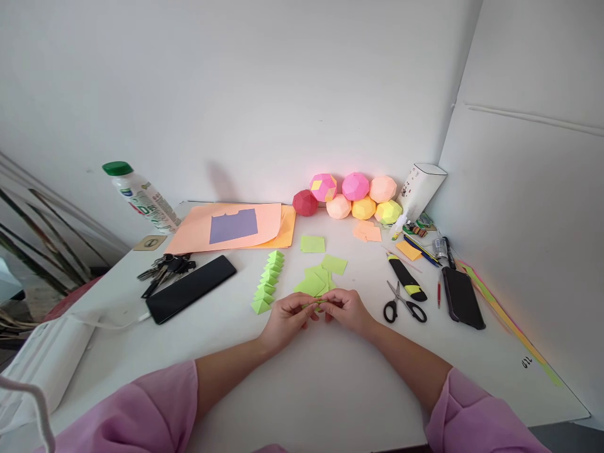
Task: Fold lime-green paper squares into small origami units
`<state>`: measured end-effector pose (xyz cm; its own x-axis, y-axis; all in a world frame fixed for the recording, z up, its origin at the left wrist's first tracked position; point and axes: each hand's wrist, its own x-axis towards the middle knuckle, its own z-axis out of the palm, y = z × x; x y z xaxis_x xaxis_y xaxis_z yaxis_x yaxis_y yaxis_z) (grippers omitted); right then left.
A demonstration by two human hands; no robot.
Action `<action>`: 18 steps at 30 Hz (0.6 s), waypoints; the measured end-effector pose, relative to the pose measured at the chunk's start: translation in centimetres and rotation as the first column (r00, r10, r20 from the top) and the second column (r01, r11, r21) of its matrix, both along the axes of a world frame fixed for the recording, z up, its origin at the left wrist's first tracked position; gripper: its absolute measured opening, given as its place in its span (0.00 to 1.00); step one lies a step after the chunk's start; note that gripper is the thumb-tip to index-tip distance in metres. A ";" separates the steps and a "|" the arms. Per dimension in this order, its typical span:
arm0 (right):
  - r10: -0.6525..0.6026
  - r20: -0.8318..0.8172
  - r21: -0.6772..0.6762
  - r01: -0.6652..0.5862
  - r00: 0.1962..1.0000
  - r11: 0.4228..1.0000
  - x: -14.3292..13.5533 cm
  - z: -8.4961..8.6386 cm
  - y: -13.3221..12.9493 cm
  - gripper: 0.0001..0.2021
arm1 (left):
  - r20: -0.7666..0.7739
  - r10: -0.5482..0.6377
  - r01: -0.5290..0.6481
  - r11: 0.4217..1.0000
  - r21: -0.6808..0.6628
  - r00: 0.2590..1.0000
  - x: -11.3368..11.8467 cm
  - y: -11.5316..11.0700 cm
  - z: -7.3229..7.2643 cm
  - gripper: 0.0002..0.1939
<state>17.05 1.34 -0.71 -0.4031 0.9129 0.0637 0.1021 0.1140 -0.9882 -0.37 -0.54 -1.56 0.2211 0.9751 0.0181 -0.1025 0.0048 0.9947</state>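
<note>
My left hand (293,313) and my right hand (348,309) meet at the middle of the table, fingers pinched together on a small piece of green paper (319,303). Most of that piece is hidden by the fingers. Just beyond them lies a loose pile of green paper squares (315,281), with one green square (335,264) at its upper right. Farther back is a small stack of green paper (313,244). To the left of my hands, a row of folded green paper pieces (268,283) runs away from me.
Scissors (404,305), a box cutter (406,277) and a phone (461,297) lie at right. Faceted paper balls (355,187) are stacked by the wall. At left are a black power bank (191,289), keys (167,270), orange sheets (189,233) and a bottle (146,201).
</note>
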 end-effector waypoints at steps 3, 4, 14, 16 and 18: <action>0.006 0.000 -0.002 -0.006 1.000 1.000 0.0 0.1 0.0 0.11 | 0.009 0.004 -0.004 1.000 -0.005 1.000 0.0 0.0 0.0 0.08; 0.004 0.003 -0.001 -0.004 1.000 1.000 0.0 0.1 0.0 0.11 | 0.010 0.006 -0.006 1.000 -0.008 1.000 -0.1 0.0 0.1 0.08; 0.009 0.025 0.017 -0.009 1.000 1.000 -0.1 0.4 -0.1 0.09 | -0.039 0.006 -0.008 0.999 -0.038 0.999 0.0 -0.2 1.1 0.11; 0.016 0.054 0.037 -0.018 0.998 0.999 0.0 0.2 -0.2 0.08 | -0.075 -0.011 0.007 0.999 -0.053 0.997 0.1 -0.3 1.5 0.12; 0.020 0.086 0.059 -0.025 0.996 0.998 0.0 0.1 -0.2 0.08 | -0.100 -0.029 0.022 0.997 -0.075 0.995 0.1 -0.3 1.8 0.12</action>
<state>17.01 1.11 -0.59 -0.4299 0.8990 0.0830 0.1820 0.1763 -0.9674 -0.28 -0.87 0.20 0.2430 0.9669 -0.0775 -0.0008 0.0801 0.9968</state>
